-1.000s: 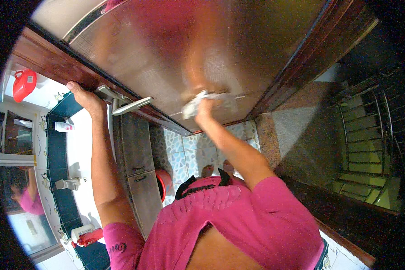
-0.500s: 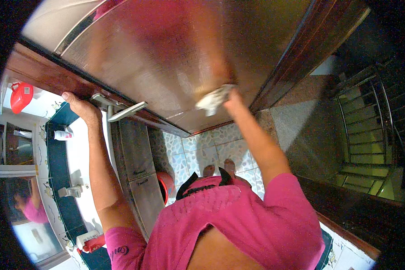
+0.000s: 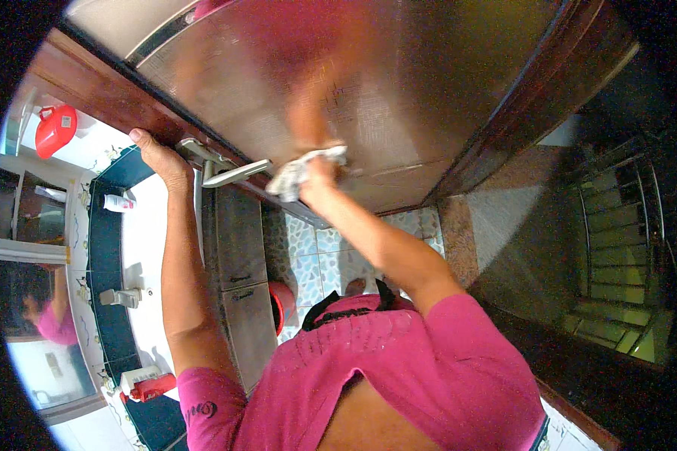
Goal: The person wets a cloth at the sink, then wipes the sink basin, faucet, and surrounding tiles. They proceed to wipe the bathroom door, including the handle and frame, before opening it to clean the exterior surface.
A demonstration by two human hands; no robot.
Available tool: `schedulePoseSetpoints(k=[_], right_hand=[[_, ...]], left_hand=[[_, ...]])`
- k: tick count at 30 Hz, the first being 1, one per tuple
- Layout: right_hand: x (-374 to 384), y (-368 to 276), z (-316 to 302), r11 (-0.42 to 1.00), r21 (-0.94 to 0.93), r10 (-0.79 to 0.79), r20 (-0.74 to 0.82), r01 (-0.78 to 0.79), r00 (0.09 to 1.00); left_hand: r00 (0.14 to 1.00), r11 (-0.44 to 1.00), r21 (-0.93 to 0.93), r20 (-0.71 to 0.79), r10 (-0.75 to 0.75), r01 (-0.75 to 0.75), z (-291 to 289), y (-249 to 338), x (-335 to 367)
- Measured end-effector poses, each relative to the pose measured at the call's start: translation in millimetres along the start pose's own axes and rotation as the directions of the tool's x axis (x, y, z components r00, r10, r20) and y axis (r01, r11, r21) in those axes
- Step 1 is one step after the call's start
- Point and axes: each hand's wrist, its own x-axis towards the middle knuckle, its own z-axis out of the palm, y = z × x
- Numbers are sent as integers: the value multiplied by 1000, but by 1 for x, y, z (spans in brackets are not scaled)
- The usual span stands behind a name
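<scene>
A glossy brown door panel [image 3: 399, 98] fills the upper middle and mirrors my pink shirt and arm. My right hand [image 3: 320, 171] is closed around a crumpled whitish cloth [image 3: 287, 180] and presses it to the panel's lower left, close to a pale lever handle [image 3: 237, 173]. At the door's reddish-brown edge, left of that handle, my left hand [image 3: 164, 164] grips the edge. Its thumb shows; the other fingers are mostly hidden.
On the left, a white counter with dark green tile edging [image 3: 111, 259] carries a white bottle [image 3: 118, 203] and a red-and-white pack [image 3: 149, 386]. A red container [image 3: 56, 131] hangs beyond it. Grey cabinets [image 3: 237, 248] stand below. Metal railings [image 3: 617, 248] are at right.
My right hand has swept the cloth leftward across the panel, to beside the lever handle. My left hand keeps its hold on the door's edge. The view has shifted slightly.
</scene>
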Motion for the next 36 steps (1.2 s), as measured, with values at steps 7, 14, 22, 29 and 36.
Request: schedulePoseSetpoints(k=[7, 14, 22, 29, 36], right_hand=[[24, 32, -18, 969, 60, 224, 184, -239, 957], [108, -107, -153, 974, 149, -161, -87, 173, 983], [166, -257, -271, 921, -207, -384, -358, 329, 851], [165, -85, -194, 984, 71, -164, -13, 164, 986], [97, 83, -110, 970, -23, 240, -65, -242, 969]], left_hand=[[996, 997, -62, 78, -49, 54, 1, -1, -3], [997, 998, -51, 72, -36, 40, -9, -5, 3], [1000, 1000, 28, 24, 12, -13, -4, -7, -3], [999, 997, -78, 22, 23, -22, 7, -5, -1], [999, 999, -33, 11, -42, 42, -1, 6, -8]])
